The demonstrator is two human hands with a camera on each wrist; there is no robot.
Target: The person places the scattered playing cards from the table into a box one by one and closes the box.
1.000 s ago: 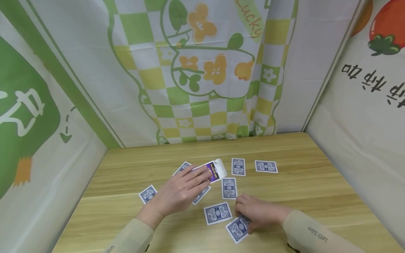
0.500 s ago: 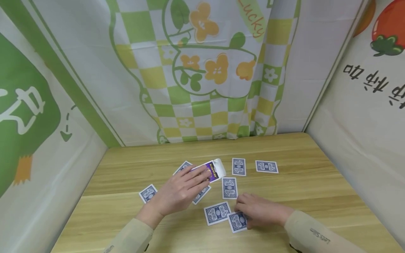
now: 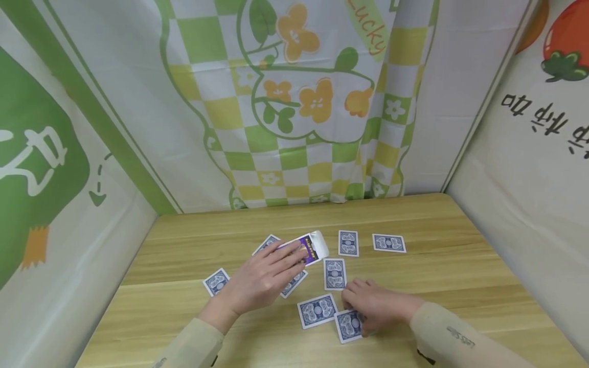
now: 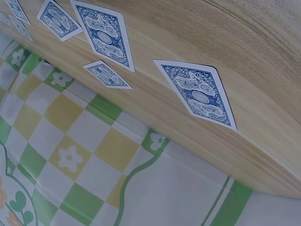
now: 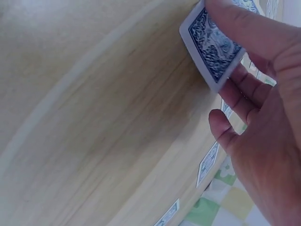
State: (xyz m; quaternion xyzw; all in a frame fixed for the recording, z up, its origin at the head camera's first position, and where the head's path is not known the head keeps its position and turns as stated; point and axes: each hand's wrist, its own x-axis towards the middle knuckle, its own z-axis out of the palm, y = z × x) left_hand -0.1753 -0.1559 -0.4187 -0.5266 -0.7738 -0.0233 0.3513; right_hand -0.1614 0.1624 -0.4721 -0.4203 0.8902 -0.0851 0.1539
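In the head view my left hand (image 3: 263, 280) holds a purple-and-white playing card box (image 3: 316, 245), its fingers lying across the printed face. The box's white end sticks out beyond the fingertips; a thumb is hidden. My right hand (image 3: 378, 304) pinches a blue-backed playing card (image 3: 348, 326) near the table's front. Seen from the right wrist, the thumb lies on the patterned back of this card (image 5: 212, 46), with fingers beneath it. Just left of it lies another face-down card (image 3: 317, 311), and above that one a further card (image 3: 334, 274).
On the wooden table (image 3: 437, 291) more face-down cards lie scattered: one at the far right (image 3: 389, 243), a card (image 3: 348, 243) behind the middle, a card (image 3: 216, 281) at the left. Others sit partly under the left hand. A checkered curtain (image 3: 294, 168) hangs behind.
The card in my right hand has turned more upright and shifted slightly up. Its corner now meets the neighbouring card's edge. My left hand and the box stay put.
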